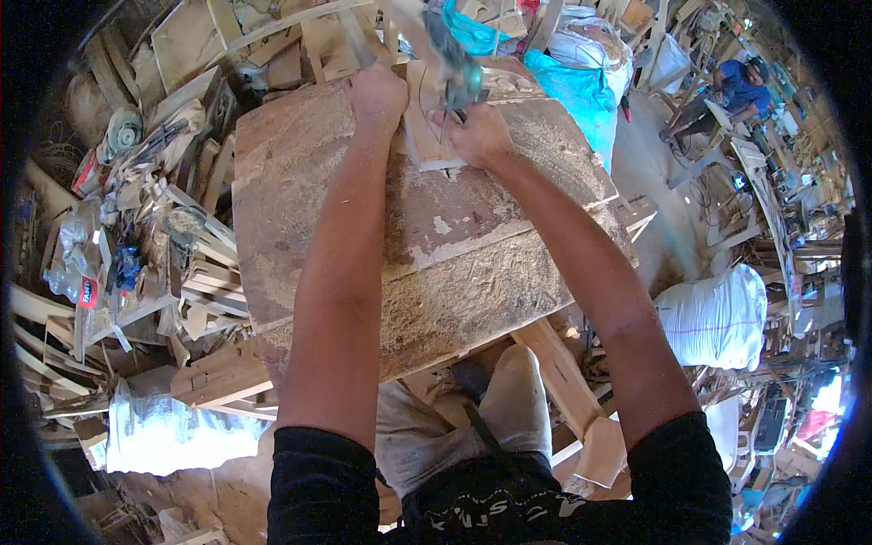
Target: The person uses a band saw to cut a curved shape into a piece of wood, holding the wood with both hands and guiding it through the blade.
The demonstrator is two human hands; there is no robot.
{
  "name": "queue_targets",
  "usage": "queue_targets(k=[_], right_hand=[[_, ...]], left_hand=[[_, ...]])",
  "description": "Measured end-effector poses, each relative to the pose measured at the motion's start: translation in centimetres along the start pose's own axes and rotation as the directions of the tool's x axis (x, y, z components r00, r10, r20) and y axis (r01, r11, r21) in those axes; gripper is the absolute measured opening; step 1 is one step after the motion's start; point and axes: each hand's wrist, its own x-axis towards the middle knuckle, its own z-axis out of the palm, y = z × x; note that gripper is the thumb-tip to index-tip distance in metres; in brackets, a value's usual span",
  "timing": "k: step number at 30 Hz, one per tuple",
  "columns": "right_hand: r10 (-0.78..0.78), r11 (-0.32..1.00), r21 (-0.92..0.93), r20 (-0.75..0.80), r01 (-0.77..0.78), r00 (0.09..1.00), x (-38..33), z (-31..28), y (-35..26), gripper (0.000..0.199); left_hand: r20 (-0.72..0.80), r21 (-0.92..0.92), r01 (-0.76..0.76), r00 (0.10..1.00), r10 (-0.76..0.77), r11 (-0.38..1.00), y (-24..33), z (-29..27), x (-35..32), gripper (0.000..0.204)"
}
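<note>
A worn, sawdust-covered wooden worktop (454, 263) is in front of me. At its far side lies a pale wooden board (423, 113) with a thin curved line on its face. My left hand (380, 91) is closed in a fist just left of this board, where a blurred pale strip meets it; what the fingers grip is hidden. My right hand (481, 134) is closed over the board's right edge, at the near end of a green power tool (461, 77). Motion smears the tool's far part, and its exact kind is not clear.
Wood offcuts (213, 282) and a clear plastic bottle (68, 272) crowd the left. A turquoise sack (577, 100) stands beyond the worktop's right corner, a white sack (713, 318) nearer on the right. Another person (731, 91) sits at the far right.
</note>
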Motion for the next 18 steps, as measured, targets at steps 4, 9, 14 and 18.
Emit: queue_targets(k=[4, 9, 14, 18], right_hand=[[-0.003, 1.0, 0.019, 0.025, 0.003, 1.0, 0.3, 0.7, 0.8, 0.057], [-0.045, 0.997, -0.054, 0.055, 0.048, 0.997, 1.6, 2.0, 3.4, 0.049], [-0.176, 0.984, -0.032, -0.04, 0.174, 0.984, 1.2, 2.0, 2.3, 0.042], [-0.133, 0.985, 0.113, -0.006, 0.132, 0.991, 0.9, 1.5, 1.4, 0.042]], left_hand=[[0.04, -0.003, 0.016, 0.999, -0.016, 1.0, 0.1, -0.4, -0.2, 0.034], [0.104, -0.114, -0.006, 0.994, 0.018, 0.993, 0.9, -1.4, -0.8, 0.037], [-0.103, -0.027, -0.11, 0.989, 0.107, 0.994, 0.3, 0.5, -5.1, 0.041], [-0.068, -0.095, -0.125, 0.991, 0.119, 0.988, 1.1, 0.1, -7.2, 0.037]])
